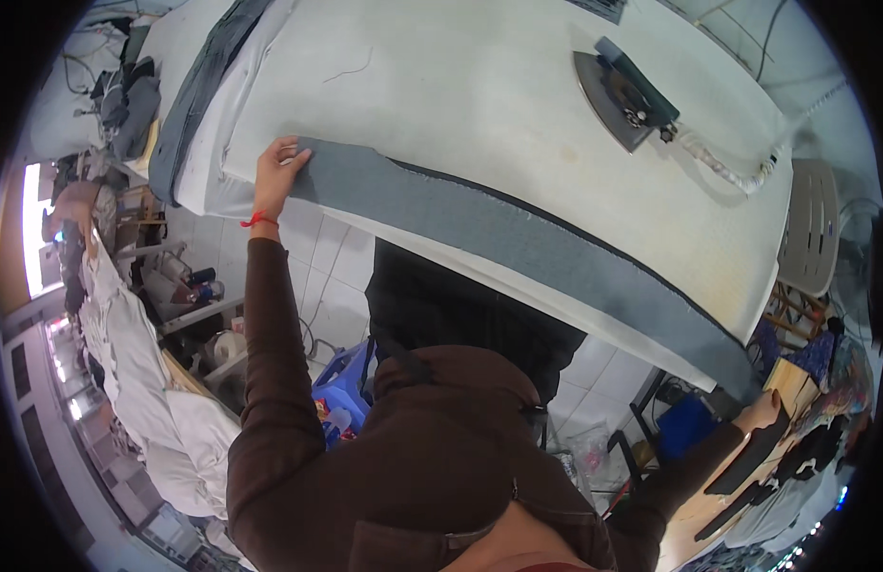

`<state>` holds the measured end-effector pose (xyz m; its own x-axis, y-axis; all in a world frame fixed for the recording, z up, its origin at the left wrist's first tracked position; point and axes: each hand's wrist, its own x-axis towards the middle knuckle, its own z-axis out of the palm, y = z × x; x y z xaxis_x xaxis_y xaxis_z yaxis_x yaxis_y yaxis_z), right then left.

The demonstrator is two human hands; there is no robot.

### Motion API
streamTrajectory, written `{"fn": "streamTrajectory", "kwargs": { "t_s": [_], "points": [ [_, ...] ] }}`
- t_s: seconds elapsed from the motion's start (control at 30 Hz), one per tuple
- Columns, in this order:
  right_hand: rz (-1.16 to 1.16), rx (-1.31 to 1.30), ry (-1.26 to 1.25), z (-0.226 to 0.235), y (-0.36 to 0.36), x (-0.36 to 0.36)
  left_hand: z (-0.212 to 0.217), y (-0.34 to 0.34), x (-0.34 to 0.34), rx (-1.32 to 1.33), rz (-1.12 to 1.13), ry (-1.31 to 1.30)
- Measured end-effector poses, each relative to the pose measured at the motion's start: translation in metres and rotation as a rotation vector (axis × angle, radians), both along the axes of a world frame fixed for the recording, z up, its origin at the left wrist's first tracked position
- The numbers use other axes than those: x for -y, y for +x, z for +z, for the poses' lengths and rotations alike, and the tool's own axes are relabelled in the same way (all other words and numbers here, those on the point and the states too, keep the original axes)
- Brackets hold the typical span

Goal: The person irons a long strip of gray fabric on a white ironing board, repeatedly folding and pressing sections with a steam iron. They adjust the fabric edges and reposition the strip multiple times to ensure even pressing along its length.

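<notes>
Grey fabric strip (pixel 498 229) is pinched at its left end by left hand (pixel 277 170). Right hand (pixel 760 411) is seen small near other end; grip can't be told.

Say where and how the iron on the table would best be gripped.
I'd take the iron by the middle of its dark handle, reaching from the right. The handle slants from far left to near right; the bare metal plate lies on its left, so keep fingers off that. The white-wrapped hose leaves the near end.
</notes>
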<state>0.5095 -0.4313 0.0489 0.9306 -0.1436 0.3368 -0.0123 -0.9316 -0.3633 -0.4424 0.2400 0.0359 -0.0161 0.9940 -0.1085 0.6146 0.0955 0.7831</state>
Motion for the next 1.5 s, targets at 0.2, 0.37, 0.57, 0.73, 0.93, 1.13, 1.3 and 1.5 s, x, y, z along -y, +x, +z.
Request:
{"fn": "streamTrajectory", "kwargs": {
  "t_s": [0.2,0.37,0.57,0.73,0.93,1.13,1.3,1.5],
  "points": [
    [0.714,0.146,-0.05,-0.03,-0.151,-0.197,-0.03,-0.03,-0.005,-0.241,0.107,0.103],
    [1.258,0.194,0.095,0.035,-0.285,-0.397,-0.018,0.03,0.004,-0.4,-0.341,0.609],
    [1.468,0.374,-0.042,0.04,-0.28,-0.577,-0.012,0.076,0.002,-0.217,-0.634,0.368],
    [1.433,-0.464,-0.168,0.036,-0.247,-0.632,-0.028,0.068,0.006,-0.178,-0.606,0.375],
    [1.458,-0.61,-0.176,0.031,-0.266,-0.628,-0.047,0.062,0.008,-0.123,-0.629,0.593],
    [1.463,-0.464,-0.22,0.029,-0.332,-0.622,-0.041,0.052,0.006,-0.247,-0.75,0.719],
    [1.489,-0.457,-0.341,0.035,-0.392,-0.625,-0.04,0.048,-0.007,-0.218,-0.834,0.778],
    [1.601,-0.534,-0.394,0.06,-0.499,-0.611,-0.04,0.044,-0.007,-0.162,-0.866,0.712]
  ]
}}
